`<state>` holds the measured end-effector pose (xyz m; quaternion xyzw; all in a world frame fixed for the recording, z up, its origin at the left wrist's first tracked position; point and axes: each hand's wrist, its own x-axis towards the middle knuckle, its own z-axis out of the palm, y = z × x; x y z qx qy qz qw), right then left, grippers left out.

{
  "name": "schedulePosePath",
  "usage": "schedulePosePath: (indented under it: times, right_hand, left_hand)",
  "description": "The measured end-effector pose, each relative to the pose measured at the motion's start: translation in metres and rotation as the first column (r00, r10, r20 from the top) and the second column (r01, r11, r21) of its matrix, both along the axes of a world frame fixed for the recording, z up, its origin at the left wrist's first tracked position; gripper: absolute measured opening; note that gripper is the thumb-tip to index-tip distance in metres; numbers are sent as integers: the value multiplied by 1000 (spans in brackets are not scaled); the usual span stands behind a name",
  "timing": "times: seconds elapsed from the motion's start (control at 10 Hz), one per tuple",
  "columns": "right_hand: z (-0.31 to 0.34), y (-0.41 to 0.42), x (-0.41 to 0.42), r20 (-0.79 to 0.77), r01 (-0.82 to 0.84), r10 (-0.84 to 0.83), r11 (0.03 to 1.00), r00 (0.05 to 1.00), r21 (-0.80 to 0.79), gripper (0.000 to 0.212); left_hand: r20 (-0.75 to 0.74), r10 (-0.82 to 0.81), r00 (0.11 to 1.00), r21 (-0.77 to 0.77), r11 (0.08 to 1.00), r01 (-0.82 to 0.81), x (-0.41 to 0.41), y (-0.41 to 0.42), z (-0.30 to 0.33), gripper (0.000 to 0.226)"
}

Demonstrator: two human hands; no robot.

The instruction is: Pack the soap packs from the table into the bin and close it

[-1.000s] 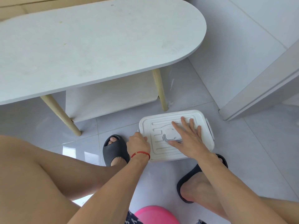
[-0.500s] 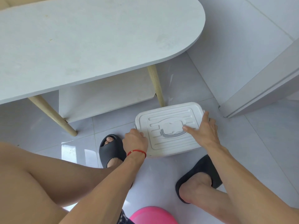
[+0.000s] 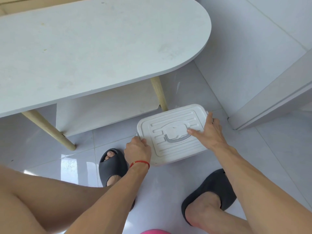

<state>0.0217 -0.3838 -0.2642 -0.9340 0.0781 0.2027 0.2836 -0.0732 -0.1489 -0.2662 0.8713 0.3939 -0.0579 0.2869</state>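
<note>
While bin [image 3: 172, 134] sits lidded on floor just beside tabletop [image 3: 101, 48] leg, left hand [image 3: 137, 149] curls round latch at bin's left edge; right hand [image 3: 209, 132] rests splayed on lid's right side.

Bright daylight, floor glare, wide-angle distortion
</note>
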Motion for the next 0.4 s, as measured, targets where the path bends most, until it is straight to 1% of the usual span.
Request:
schedulePosePath:
  times: [0.1,0.2,0.3,0.4]
  right_hand:
    - [9,-1,-3,-46,-61,58,996,997,-64,119]
    - [33,-7,-5,111,-63,70,996,991,-63,92]
    - [78,-19,-9,253,-90,48,983,966,159,36]
    - [158,-39,-12,373,-176,-2,879,928,444,19]
  left_hand:
    - [-56,12,998,-117,993,-19,0,11,11,29]
    - [-64,-30,997,-169,985,19,-4,33,44,13]
    - [232,-50,972,-227,968,104,-11,42,100,26]
    - [687,-86,722,-157,952,262,-34,62,185,20]
